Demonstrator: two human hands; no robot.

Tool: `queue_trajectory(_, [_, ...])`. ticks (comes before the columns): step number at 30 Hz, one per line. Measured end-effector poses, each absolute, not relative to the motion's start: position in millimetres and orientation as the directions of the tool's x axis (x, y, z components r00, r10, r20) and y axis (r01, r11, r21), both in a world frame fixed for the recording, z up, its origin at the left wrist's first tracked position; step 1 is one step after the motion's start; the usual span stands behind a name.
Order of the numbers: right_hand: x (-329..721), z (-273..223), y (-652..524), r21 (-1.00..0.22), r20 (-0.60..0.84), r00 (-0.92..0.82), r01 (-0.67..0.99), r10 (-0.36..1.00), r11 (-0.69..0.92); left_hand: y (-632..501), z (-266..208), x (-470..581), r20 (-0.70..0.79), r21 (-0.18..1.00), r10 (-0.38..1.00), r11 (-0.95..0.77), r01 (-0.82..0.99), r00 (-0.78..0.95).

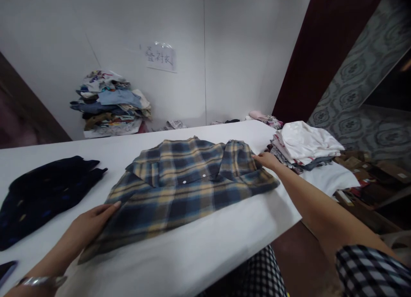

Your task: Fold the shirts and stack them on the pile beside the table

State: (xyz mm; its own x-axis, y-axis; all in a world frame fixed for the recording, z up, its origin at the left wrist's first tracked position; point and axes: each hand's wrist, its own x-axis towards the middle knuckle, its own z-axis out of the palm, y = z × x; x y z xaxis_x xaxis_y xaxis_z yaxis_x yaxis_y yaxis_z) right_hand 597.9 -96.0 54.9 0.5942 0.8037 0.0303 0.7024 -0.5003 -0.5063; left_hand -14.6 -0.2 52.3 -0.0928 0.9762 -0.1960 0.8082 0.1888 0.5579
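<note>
A plaid shirt [192, 185] in navy, blue and yellow lies partly folded on the white table, two white buttons showing at its middle. At its left edge, my left hand [93, 222] holds the cloth between thumb and fingers; some fingertips are hidden by the hand. Across from it, my right hand [267, 160] pinches the shirt's right side, beside a folded-over part. Dark navy cloth with small coloured spots [45, 194] lies bunched near my left hand.
Folded clothes in a tall stack [112, 102] stand against the wall at the back left. A lower pile topped with white cloth [308, 141] sits at the table's right edge. Cardboard boxes [369, 173] are beyond it. A dark flat object [8, 269] lies bottom left.
</note>
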Motion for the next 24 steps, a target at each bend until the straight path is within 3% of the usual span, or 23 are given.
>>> queue_trajectory(2, [591.1, 51.6, -74.6, -0.472, -0.002, 0.611, 0.697, 0.791, -0.54, 2.7, 54.9, -0.4, -0.184, 0.545, 0.982, 0.131, 0.828, -0.035])
queue_trajectory(6, [583.8, 51.5, -41.2, -0.534, 0.064, 0.61, 0.689, 0.79, -0.489, -3.5, 61.6, 20.8, -0.203, 0.567, 0.975, 0.046, 0.823, 0.086])
queue_trajectory(9, [586.2, 60.3, -19.5, -0.615, 0.212, 0.624, 0.683, 0.752, -0.393, -7.6, 65.9, 19.5, -0.041, 0.674, 0.999, 0.001, 0.739, 0.036])
queue_trajectory(12, [587.3, 62.1, -1.2, -0.686, 0.27, 0.665, 0.641, 0.696, -0.345, -3.3, 63.1, 13.0, -0.01, 0.653, 0.998, 0.059, 0.755, -0.069])
queue_trajectory(16, [579.3, 45.2, 4.7, -0.765, 0.119, 0.728, 0.501, 0.675, -0.405, 6.6, 50.6, 11.1, -0.139, 0.527, 0.99, 0.103, 0.844, -0.034])
queue_trajectory(21, [570.1, 31.5, -17.1, -0.854, -0.058, 0.68, 0.345, 0.731, -0.389, 5.7, 45.0, 5.6, -0.142, 0.498, 0.989, 0.097, 0.862, -0.029])
queue_trajectory(24, [570.6, 38.9, -26.1, -0.885, -0.087, 0.619, 0.312, 0.781, -0.346, -2.1, 46.2, 0.2, -0.149, 0.482, 0.989, 0.093, 0.871, -0.024])
